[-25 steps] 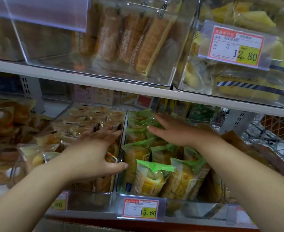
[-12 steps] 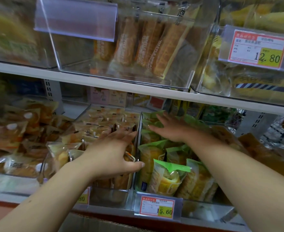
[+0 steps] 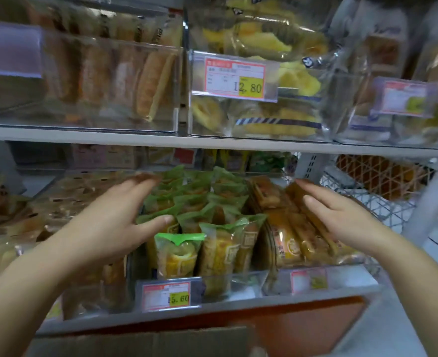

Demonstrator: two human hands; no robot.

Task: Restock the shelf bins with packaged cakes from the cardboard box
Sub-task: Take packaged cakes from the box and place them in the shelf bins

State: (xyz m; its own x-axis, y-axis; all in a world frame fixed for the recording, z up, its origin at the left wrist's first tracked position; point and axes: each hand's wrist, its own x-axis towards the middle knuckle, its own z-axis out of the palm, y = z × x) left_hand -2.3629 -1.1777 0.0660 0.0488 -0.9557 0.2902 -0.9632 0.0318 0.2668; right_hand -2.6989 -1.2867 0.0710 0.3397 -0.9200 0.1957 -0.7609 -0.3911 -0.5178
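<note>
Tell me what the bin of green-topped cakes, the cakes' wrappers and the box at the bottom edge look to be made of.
Bin: clear rigid plastic, probably acrylic, glossy; the cakes show through its front wall.
Wrappers: thin glossy plastic film, green at the crimped top, clear below.
Box: brown matte cardboard, judging by its flat dull flap.

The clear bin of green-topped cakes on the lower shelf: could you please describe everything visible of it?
The clear plastic bin sits on the lower shelf, packed with upright green-topped cake packs in rows. A price tag reading 15.60 fronts it. The open left hand reaches over its left edge, thumb at a pack top; contact is unclear.
</note>
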